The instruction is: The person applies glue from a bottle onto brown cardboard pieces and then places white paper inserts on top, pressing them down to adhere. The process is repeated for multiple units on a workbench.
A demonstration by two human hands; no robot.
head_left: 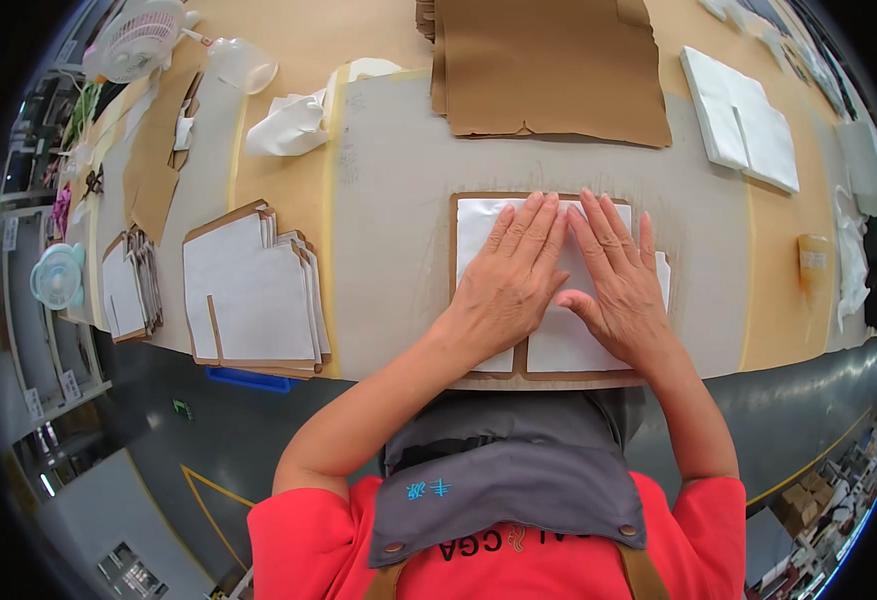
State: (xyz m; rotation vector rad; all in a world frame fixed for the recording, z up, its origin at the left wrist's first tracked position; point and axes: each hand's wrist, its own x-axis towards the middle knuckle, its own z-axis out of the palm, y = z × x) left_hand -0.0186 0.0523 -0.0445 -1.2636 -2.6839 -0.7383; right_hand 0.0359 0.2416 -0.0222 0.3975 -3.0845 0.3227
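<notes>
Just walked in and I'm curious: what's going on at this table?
A person presses both palms flat on a white sheet lying on a brown card at the table's near edge. The left hand and right hand lie side by side, fingers spread. A stack of cut pieces sits to the left, brown sheets beyond.

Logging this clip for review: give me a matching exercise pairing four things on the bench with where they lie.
Things:
1. white sheet
2. brown sheet stack
3. pile of cut white panels
4. small fan

Places:
A. far left corner of the bench
B. under both flat hands, on a brown board
C. left of the hands, at the near edge
D. beyond the hands, at the far side

Pairs: 1-B, 2-D, 3-C, 4-A. The left hand and right hand press palms down, side by side.
</notes>
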